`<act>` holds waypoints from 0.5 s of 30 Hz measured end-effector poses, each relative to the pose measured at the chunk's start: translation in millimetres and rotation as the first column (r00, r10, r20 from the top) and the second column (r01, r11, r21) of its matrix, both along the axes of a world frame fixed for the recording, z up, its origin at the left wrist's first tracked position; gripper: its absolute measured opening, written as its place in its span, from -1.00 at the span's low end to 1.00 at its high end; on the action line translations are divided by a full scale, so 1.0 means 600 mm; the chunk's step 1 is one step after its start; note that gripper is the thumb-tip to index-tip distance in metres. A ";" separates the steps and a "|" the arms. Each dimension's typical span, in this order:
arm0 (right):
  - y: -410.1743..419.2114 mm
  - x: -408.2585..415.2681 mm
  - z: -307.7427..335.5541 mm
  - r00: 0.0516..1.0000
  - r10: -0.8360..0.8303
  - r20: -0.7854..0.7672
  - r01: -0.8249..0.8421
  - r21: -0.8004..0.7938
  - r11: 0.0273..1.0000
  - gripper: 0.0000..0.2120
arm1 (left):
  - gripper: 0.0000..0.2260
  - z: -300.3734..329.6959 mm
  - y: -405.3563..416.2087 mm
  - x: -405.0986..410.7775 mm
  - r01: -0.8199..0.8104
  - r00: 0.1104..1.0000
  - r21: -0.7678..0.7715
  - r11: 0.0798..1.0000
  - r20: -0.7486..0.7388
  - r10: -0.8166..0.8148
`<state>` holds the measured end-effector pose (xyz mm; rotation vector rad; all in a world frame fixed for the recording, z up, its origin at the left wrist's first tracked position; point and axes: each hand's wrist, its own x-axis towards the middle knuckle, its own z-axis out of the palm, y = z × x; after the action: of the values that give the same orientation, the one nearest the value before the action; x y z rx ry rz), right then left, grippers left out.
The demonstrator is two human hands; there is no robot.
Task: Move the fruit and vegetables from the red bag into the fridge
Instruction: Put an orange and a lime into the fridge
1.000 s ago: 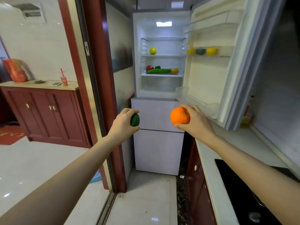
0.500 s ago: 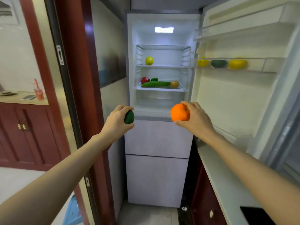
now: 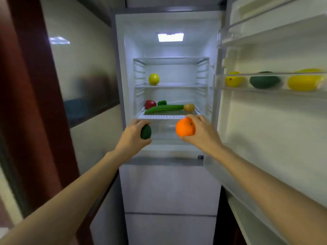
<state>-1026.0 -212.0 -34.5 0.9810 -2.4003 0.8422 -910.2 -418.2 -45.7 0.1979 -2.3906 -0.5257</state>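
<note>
You have stepped up to the open fridge [image 3: 169, 23]; left hand [image 3: 131, 138] grips an avocado [image 3: 146, 132], right hand [image 3: 201, 133] an orange [image 3: 185, 129], both ready to shelve

single head view, worn at eye level, facing forward and slightly down into the open white fridge [image 3: 169, 50], close up; both bare forearms reach in from bottom corners.

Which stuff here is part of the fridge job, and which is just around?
Job: orange in right hand; dark green fruit in left hand; fridge; cucumber and yellow apple already shelved.
Just around: wooden door frame; lower drawers.
</note>
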 end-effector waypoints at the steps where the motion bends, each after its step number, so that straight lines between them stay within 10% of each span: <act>1: -0.024 -0.027 0.011 1.000 0.012 -0.001 -0.012 -0.012 1.000 -0.30 | -0.49 0.009 -0.007 -0.027 -0.003 1.000 -0.005 1.000 -0.012 0.003; 15: -0.255 -0.312 0.110 0.993 0.049 -0.110 -0.067 -0.159 0.985 -0.33 | -0.47 0.104 -0.159 -0.278 -0.063 0.986 -0.107 0.992 -0.159 0.046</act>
<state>-1213.2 -364.9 31.6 1.0093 -2.1858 0.9651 -1076.8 -513.6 16.4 0.1656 -2.2474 -0.3665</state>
